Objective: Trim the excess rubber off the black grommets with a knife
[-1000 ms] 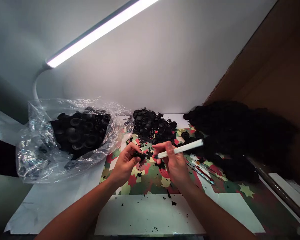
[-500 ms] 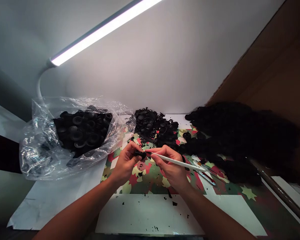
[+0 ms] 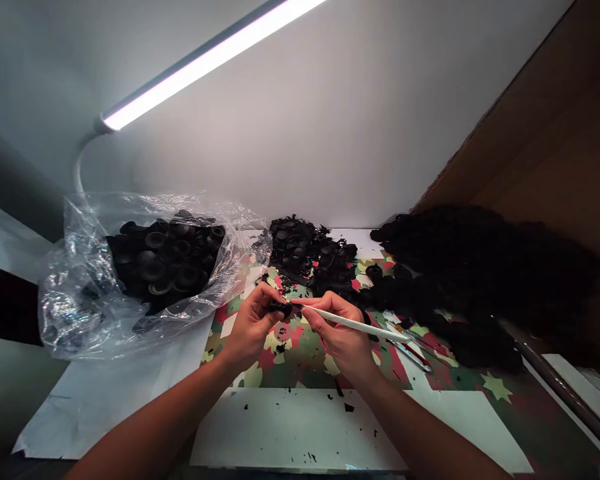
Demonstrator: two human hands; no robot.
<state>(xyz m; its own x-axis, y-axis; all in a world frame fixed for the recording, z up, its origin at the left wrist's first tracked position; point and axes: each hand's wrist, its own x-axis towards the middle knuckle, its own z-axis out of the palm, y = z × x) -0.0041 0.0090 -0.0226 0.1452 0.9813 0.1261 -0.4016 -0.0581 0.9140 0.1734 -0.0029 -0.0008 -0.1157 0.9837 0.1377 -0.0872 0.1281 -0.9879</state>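
Observation:
My left hand [image 3: 250, 330] pinches a small black ribbed rubber part [image 3: 281, 309] between thumb and fingers. A slim white pen-shaped tool [image 3: 367, 327] is gripped by my right hand [image 3: 349, 337] like a pencil. Its narrow tip meets the right side of the rubber part or lies very close to it; the exact contact is too small to tell. The tool's white handle slants down to the right past my palm. Both hands are over the patterned star sheet [image 3: 325, 373].
At left, a clear plastic bag [image 3: 87, 313] holds many black ribbed rubber parts [image 3: 153, 267]. Black scraps and parts [image 3: 300, 243] are heaped behind my hands. A large dark pile [image 3: 460, 267] fills the right, near thin tools [image 3: 415, 357]. A lit lamp [image 3: 205, 67] hangs above.
Both hands keep almost the same place and hold. The rubber part looks very slightly turned in my left fingers.

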